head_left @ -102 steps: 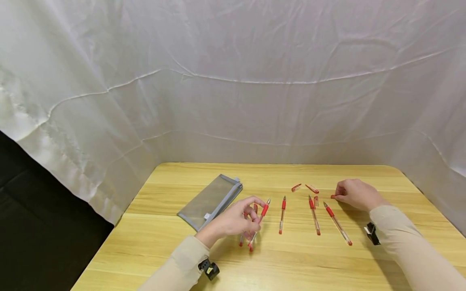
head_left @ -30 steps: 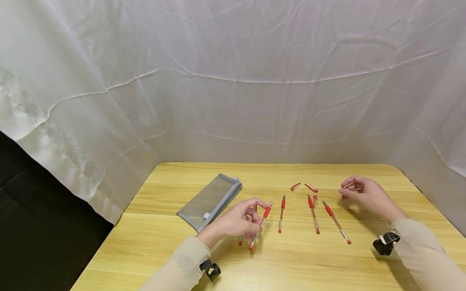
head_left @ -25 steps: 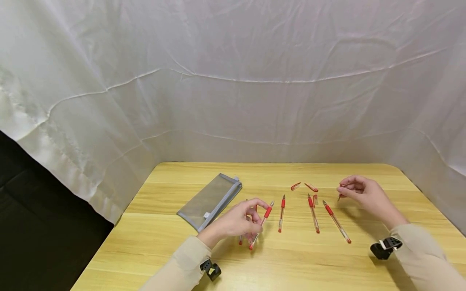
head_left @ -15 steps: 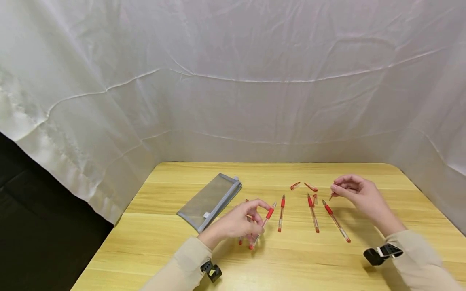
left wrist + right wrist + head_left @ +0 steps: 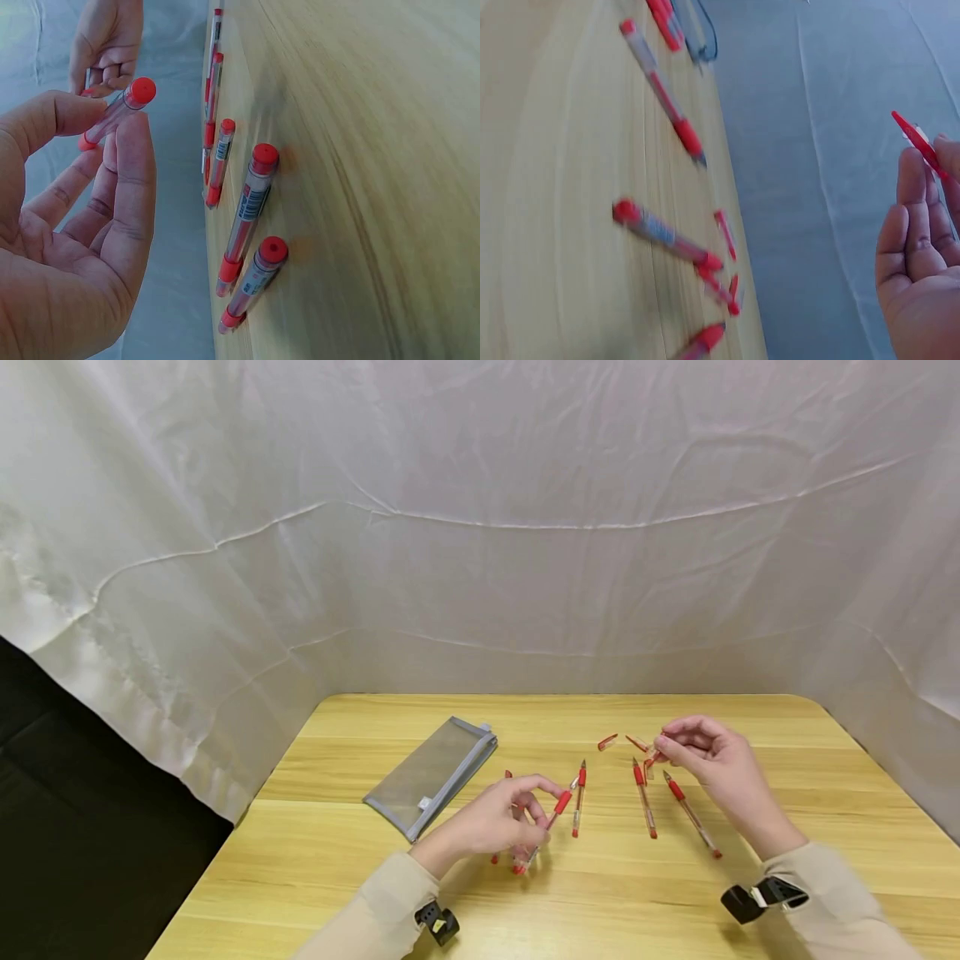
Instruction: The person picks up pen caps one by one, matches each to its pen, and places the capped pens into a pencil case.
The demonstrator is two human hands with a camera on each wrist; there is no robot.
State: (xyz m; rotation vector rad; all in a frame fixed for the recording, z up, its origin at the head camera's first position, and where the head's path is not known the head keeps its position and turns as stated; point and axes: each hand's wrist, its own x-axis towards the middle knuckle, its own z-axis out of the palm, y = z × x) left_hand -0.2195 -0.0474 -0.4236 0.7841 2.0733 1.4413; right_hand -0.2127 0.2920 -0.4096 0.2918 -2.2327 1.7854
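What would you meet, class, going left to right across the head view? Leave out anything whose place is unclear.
Grey pouch, left hand with its held pen, uncapped pen, loose red cap, next uncapped pen, more slanted uncapped pen, right wrist camera.

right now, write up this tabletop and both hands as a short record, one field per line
left hand: pinches a red pen, its tip bare
right hand: pinches a red cap
lying pens: five, two beside or beneath the left hand, three to its right
loose caps: three, toward the far edge
gray pouch: flat, left of the pens
table: wood grain
backdrop: pale cloth
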